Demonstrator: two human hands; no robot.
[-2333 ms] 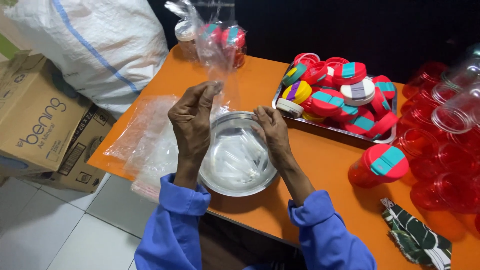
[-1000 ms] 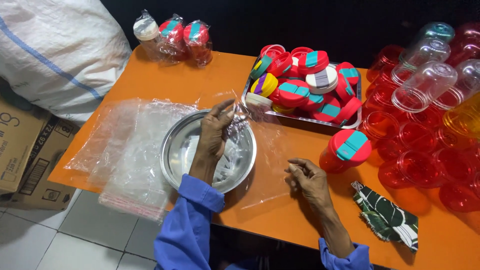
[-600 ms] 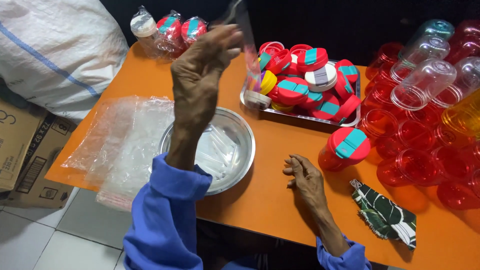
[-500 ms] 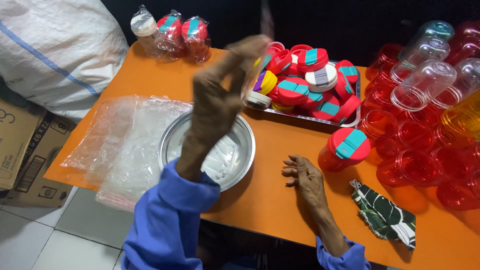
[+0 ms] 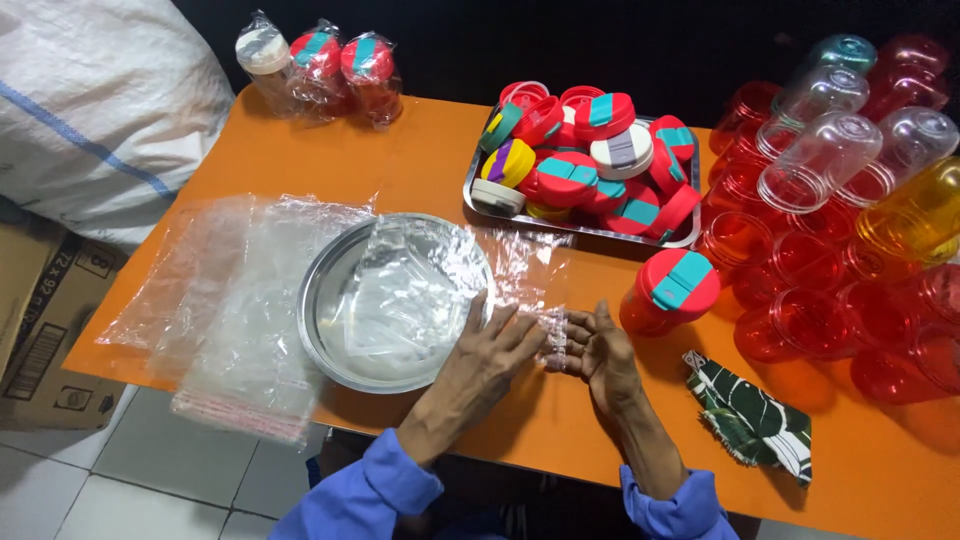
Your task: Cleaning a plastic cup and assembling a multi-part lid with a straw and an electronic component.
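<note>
A clear plastic bag [image 5: 440,270] lies partly over a round metal bowl [image 5: 325,300] and partly on the orange table [image 5: 420,170]. My left hand [image 5: 490,345] rests flat on the bag's near end, fingers spread. My right hand [image 5: 595,345] sits just to its right and pinches the bag's crinkled open edge. A red jar with a red and teal lid [image 5: 668,290] stands upright right of my right hand.
A stack of clear bags [image 5: 225,300] lies left of the bowl. A metal tray [image 5: 580,225] holds several coloured lids. Several empty red and clear jars [image 5: 830,230] crowd the right side. Three bagged jars [image 5: 320,65] stand at the back; a patterned cloth [image 5: 750,415] lies front right.
My left hand came down from high in the air and laid the clear bag over the bowl and table. My right hand moved a little and took hold of the bag's edge.
</note>
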